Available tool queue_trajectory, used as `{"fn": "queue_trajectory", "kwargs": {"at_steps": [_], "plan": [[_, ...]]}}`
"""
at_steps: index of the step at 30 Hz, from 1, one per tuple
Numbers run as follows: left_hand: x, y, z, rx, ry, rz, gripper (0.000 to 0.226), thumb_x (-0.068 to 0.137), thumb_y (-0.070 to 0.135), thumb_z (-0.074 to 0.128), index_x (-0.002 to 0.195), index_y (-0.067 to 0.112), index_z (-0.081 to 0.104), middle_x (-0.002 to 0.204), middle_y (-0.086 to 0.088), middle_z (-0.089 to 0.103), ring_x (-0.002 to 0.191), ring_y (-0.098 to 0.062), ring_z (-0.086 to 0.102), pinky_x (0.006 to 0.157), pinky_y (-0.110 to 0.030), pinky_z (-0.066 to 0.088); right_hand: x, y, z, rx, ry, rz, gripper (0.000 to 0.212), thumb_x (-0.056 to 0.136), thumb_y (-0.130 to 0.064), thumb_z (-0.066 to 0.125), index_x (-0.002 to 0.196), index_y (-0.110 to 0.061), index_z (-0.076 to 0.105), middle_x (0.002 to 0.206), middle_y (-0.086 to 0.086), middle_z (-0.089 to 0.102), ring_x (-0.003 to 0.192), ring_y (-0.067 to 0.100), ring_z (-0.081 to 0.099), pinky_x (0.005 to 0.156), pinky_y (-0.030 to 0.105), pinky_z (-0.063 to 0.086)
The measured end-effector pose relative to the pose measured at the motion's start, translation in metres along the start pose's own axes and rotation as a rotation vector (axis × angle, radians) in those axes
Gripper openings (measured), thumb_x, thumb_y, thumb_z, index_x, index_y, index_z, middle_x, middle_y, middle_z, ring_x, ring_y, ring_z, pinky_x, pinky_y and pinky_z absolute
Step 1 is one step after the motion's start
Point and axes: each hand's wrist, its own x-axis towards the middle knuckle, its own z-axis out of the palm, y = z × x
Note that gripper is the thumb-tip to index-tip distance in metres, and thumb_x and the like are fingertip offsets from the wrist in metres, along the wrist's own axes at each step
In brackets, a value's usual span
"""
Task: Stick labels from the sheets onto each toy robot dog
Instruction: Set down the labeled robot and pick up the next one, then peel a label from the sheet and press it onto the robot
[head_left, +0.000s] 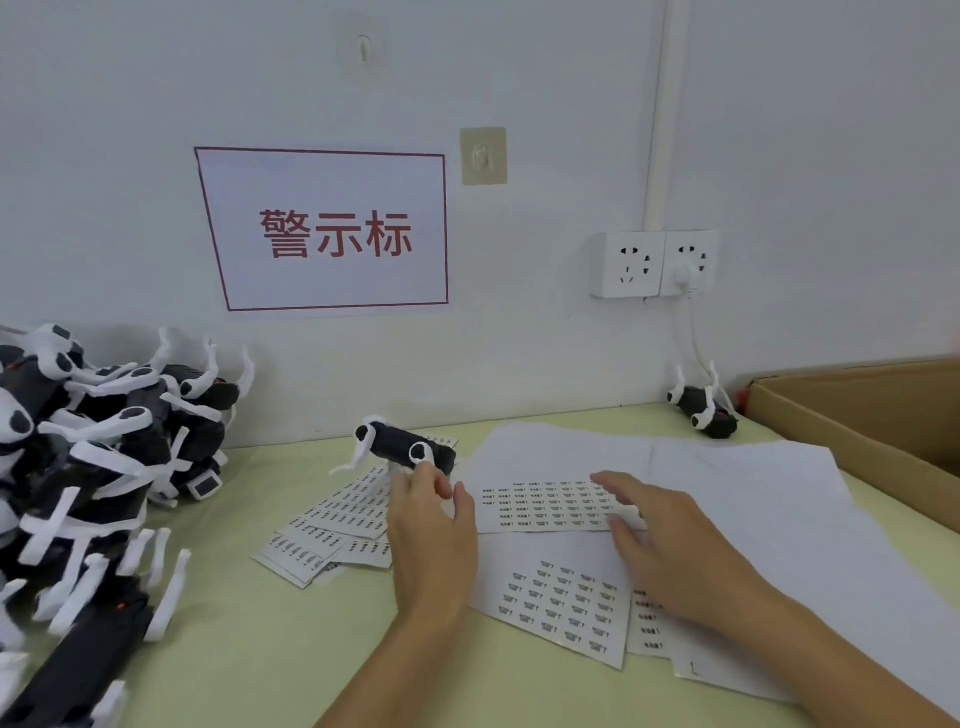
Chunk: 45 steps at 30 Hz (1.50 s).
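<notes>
A black toy robot dog (402, 447) with white legs lies on its side at the table's middle. My left hand (434, 530) holds it from below by the near end, fingers curled against it. My right hand (670, 545) lies flat with straight fingers on a label sheet (545, 506) printed with rows of small black labels. A second label sheet (561, 603) lies nearer me. Several more label sheets (332, 525) fan out left of my left hand.
A big pile of black and white robot dogs (88, 467) fills the left side. One lone robot dog (704, 408) rests by the wall at back right. A cardboard box (872, 415) stands at the right edge. Blank white paper (753, 483) covers the right of the table.
</notes>
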Motion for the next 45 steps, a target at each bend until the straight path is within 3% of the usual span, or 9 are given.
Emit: {"fn": "queue_trajectory", "kwargs": {"at_steps": [2, 5, 9, 16, 25, 34, 36, 39, 45], "plan": [[0.001, -0.003, 0.002, -0.059, -0.030, -0.054, 0.025, 0.096, 0.012, 0.060, 0.075, 0.018, 0.048, 0.084, 0.003, 0.056, 0.071, -0.029, 0.064, 0.058, -0.036, 0.049, 0.001, 0.001, 0.001, -0.059, 0.055, 0.045, 0.046, 0.102, -0.030, 0.046, 0.147, -0.037, 0.038, 0.145, -0.016, 0.047, 0.132, 0.009, 0.042, 0.108, 0.024, 0.036], [0.004, -0.003, -0.001, -0.086, -0.029, -0.106, 0.025, 0.097, 0.016, 0.061, 0.075, 0.021, 0.050, 0.080, 0.008, 0.061, 0.053, -0.023, 0.066, 0.044, -0.023, 0.043, 0.001, 0.004, 0.002, -0.116, 0.042, 0.112, 0.047, 0.101, -0.033, 0.045, 0.148, -0.035, 0.037, 0.146, -0.013, 0.047, 0.134, 0.012, 0.041, 0.109, 0.029, 0.035], [0.003, -0.003, -0.001, -0.068, -0.051, -0.121, 0.022, 0.095, 0.024, 0.066, 0.082, 0.029, 0.049, 0.087, 0.017, 0.061, 0.077, -0.021, 0.067, 0.061, -0.039, 0.055, 0.002, 0.006, 0.003, -0.162, 0.001, 0.119, 0.046, 0.101, -0.034, 0.043, 0.147, -0.034, 0.038, 0.140, -0.010, 0.053, 0.130, 0.013, 0.044, 0.109, 0.031, 0.037], [0.003, 0.000, -0.007, 0.330, -0.085, -0.041, 0.033, 0.092, 0.039, 0.068, 0.069, 0.020, 0.053, 0.065, 0.006, 0.058, 0.065, -0.015, 0.054, 0.055, -0.030, 0.037, 0.002, 0.008, 0.004, -0.244, -0.006, 0.114, 0.030, 0.099, -0.032, 0.043, 0.116, -0.021, 0.065, 0.116, -0.005, 0.066, 0.112, 0.018, 0.056, 0.096, 0.035, 0.048], [-0.003, 0.011, -0.009, 0.947, -0.219, 0.236, 0.032, 0.104, 0.049, 0.040, 0.080, 0.028, 0.043, 0.061, 0.008, 0.033, 0.064, -0.014, 0.044, 0.059, -0.028, 0.031, 0.002, 0.009, 0.006, -0.270, -0.011, 0.063, 0.035, 0.101, -0.036, 0.042, 0.131, -0.031, 0.058, 0.133, -0.016, 0.056, 0.118, 0.012, 0.047, 0.103, 0.029, 0.040], [0.007, 0.001, -0.025, 1.052, -0.081, 0.153, 0.044, 0.104, 0.046, 0.040, 0.066, 0.025, 0.047, 0.054, 0.008, 0.033, 0.052, -0.015, 0.043, 0.052, -0.028, 0.020, 0.002, 0.008, 0.005, -0.245, 0.047, 0.083, 0.018, 0.098, -0.045, 0.049, 0.101, -0.035, 0.064, 0.110, -0.020, 0.060, 0.103, 0.006, 0.050, 0.090, 0.027, 0.045], [0.009, 0.001, -0.026, 1.035, -0.097, 0.196, 0.039, 0.101, 0.042, 0.049, 0.067, 0.024, 0.054, 0.055, 0.008, 0.038, 0.053, -0.016, 0.054, 0.054, -0.027, 0.026, 0.002, 0.008, 0.005, -0.246, 0.046, 0.083, 0.018, 0.098, -0.045, 0.049, 0.101, -0.035, 0.063, 0.109, -0.020, 0.059, 0.103, 0.006, 0.050, 0.090, 0.027, 0.046], [0.010, -0.002, -0.021, 1.019, -0.203, 0.180, 0.043, 0.107, 0.048, 0.028, 0.087, 0.025, 0.058, 0.066, 0.008, 0.036, 0.073, -0.016, 0.059, 0.058, -0.028, 0.034, 0.002, 0.008, 0.004, -0.242, 0.039, 0.082, 0.019, 0.098, -0.046, 0.048, 0.102, -0.035, 0.063, 0.110, -0.020, 0.059, 0.104, 0.006, 0.050, 0.092, 0.027, 0.046], [0.026, 0.024, -0.027, 0.814, -0.167, 0.152, 0.051, 0.103, 0.053, 0.032, 0.072, 0.016, 0.049, 0.064, 0.004, 0.040, 0.061, -0.019, 0.047, 0.055, -0.031, 0.034, 0.002, 0.009, 0.005, -0.218, 0.033, 0.080, 0.019, 0.099, -0.044, 0.048, 0.105, -0.035, 0.064, 0.114, -0.019, 0.056, 0.108, 0.006, 0.049, 0.096, 0.028, 0.044]]}}
